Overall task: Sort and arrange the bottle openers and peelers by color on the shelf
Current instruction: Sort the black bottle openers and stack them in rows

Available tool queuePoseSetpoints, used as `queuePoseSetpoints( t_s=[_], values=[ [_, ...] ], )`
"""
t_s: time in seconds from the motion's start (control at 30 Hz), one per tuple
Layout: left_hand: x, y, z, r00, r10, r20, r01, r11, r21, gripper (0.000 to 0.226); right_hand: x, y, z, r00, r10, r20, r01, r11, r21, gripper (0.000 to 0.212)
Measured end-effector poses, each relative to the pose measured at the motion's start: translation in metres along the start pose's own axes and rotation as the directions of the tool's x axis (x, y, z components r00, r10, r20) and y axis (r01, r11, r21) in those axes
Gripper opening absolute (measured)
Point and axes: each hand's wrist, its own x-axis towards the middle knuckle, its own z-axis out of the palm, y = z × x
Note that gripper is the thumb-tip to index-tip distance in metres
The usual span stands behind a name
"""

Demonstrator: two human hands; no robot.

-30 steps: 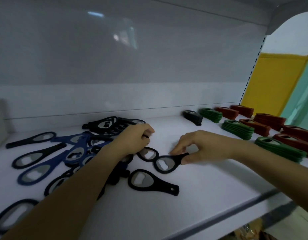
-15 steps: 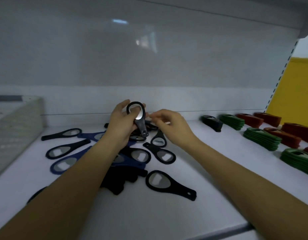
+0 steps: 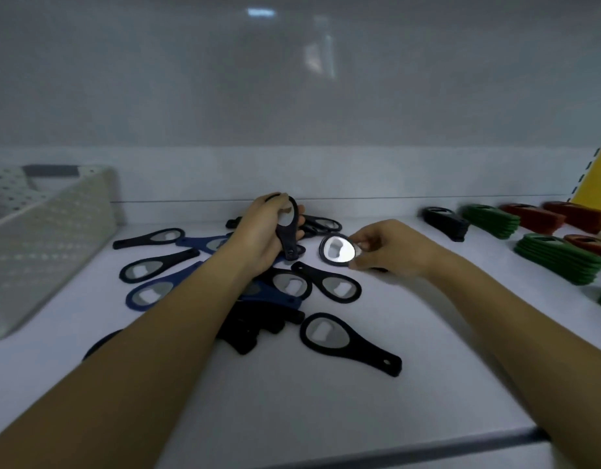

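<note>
Head view: left hand point(image 3: 258, 235) still gripped a black opener point(image 3: 287, 231) upright, handle down, above the loose pile point(image 3: 285, 286) of black and blue openers on the shelf point(image 3: 326, 418). The right hand point(image 3: 390, 248), beside the left half a second before, had moved right and now pinched a second black opener point(image 3: 338, 249) by its head, metal insert glaring, just right of the pile. Sorted green stacks point(image 3: 559, 262) sat well apart at right.

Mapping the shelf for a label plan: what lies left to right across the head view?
Basket → left hand gripping a black opener → right hand pinching second opener → black stack → back green stack → back red stack.
</note>
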Motion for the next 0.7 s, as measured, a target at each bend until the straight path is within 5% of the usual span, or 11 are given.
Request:
queuePoseSetpoints(
  t_s=[0.07,0.2,0.43,0.5,0.57,0.63,0.7],
  values=[
    [0.0,0.0,0.002,1.0,0.01,-0.011,-0.01,1.0,-0.009,0.017,-0.001,-0.001,0.005,0.987,0.058,-0.148,-0.034,0.986,0.161,0.025],
    [0.002,-0.002,0.003,0.999,0.0,0.039,0.002,0.999,-0.032,0.021,-0.005,-0.019,0.019,0.973,0.111,-0.2,0.047,0.758,0.651,0.01],
    [-0.01,-0.009,0.012,0.99,0.07,0.121,-0.083,0.991,0.104,0.029,-0.007,-0.033,0.029,0.969,0.11,-0.222,0.107,0.626,0.773,0.018],
    [-0.01,-0.006,0.009,0.993,0.078,0.087,-0.082,0.995,0.049,0.019,-0.01,-0.033,0.026,0.966,0.063,-0.252,0.112,0.776,0.621,0.021],
    [-0.01,-0.003,0.005,0.995,0.081,0.051,-0.08,0.997,-0.023,0.016,-0.015,-0.028,0.018,0.992,-0.012,-0.127,0.033,0.986,0.161,0.038],
    [-0.01,0.0,0.0,0.994,0.106,0.01,-0.106,0.994,-0.013,0.018,-0.02,-0.025,0.012,0.995,0.046,0.093,-0.031,0.987,-0.158,0.045],
    [-0.009,0.003,-0.003,0.992,0.123,-0.02,-0.123,0.992,-0.006,0.02,-0.022,-0.025,0.009,0.986,0.089,0.144,-0.07,0.989,-0.132,0.035]
  ],
)
